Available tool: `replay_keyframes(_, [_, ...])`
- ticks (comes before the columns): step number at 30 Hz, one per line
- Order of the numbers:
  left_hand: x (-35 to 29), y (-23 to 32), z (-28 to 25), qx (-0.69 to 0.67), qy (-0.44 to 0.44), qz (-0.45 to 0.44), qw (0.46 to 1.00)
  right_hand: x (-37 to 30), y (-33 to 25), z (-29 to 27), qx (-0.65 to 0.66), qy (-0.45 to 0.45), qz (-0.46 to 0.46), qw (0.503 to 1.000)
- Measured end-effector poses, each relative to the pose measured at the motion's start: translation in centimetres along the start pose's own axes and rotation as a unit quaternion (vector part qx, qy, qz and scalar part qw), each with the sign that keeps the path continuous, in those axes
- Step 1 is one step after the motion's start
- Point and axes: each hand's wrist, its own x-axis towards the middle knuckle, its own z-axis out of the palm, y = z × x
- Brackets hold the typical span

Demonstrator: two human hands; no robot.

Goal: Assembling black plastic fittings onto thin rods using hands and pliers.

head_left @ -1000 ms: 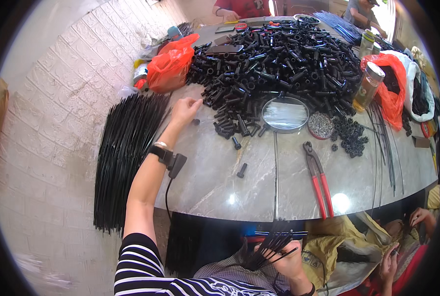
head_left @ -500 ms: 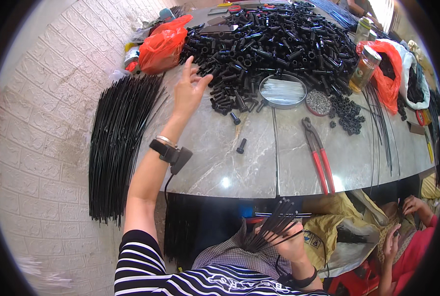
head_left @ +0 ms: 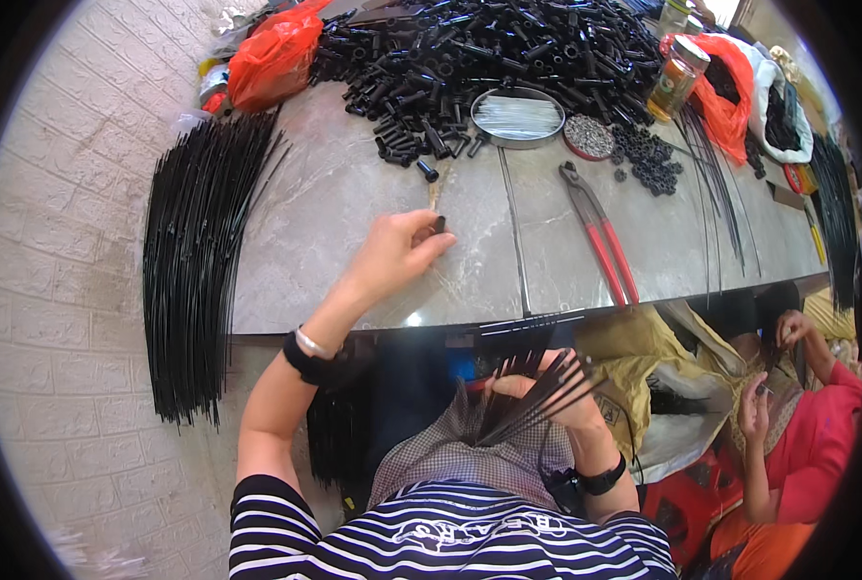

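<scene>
My left hand (head_left: 392,256) is over the grey table with thumb and fingers closed around a small black plastic tube (head_left: 440,224) with a flanged end. Whether the tube still touches the tabletop I cannot tell. Another such tube (head_left: 428,171) lies alone just beyond it. Low over my lap, my right hand (head_left: 574,398) grips a fanned bundle of thin black rods (head_left: 523,404), their ends spreading apart. Red-handled cutters (head_left: 600,237) lie on the table between my hands and the far parts.
A large heap of black tubes (head_left: 489,63) covers the back. Near it stand a round tin of white sticks (head_left: 518,118), a dish of small metal bits (head_left: 589,137) and a glass jar (head_left: 677,82). Long black rods (head_left: 194,261) overhang the left edge. A co-worker's pink sleeve (head_left: 818,435) is at right.
My left hand has come down and right from above the table's left part, closing from open fingers onto the lone tube. The whole view has shifted; the right hand still holds the rods.
</scene>
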Motion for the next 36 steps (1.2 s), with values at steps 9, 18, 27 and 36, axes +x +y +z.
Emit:
replay_keyframes(9, [-6.7, 0.4, 3.4, -0.55, -0.097, -0.085, 0.825, 0.7, 0.0, 1.2, -0.025, 0.018, -0.028, 0.999])
replay_keyframes(18, [-8.4, -0.5, 2.1, -0.561, -0.112, -0.066, 0.818, 2.0, 0.1, 1.8, -0.088, -0.004, -0.017, 0.996])
replay_keyframes(27, [-8.8, -0.6, 2.1, -0.56, -0.08, -0.051, 0.823, 1.8, -0.3, 2.8, -0.071, -0.042, 0.023, 0.996])
replay_keyframes(36, [-9.1, -0.7, 1.9, -0.599, -0.081, -0.038, 0.796, 0.9, -1.1, 3.3, -0.062, -0.027, 0.034, 0.997])
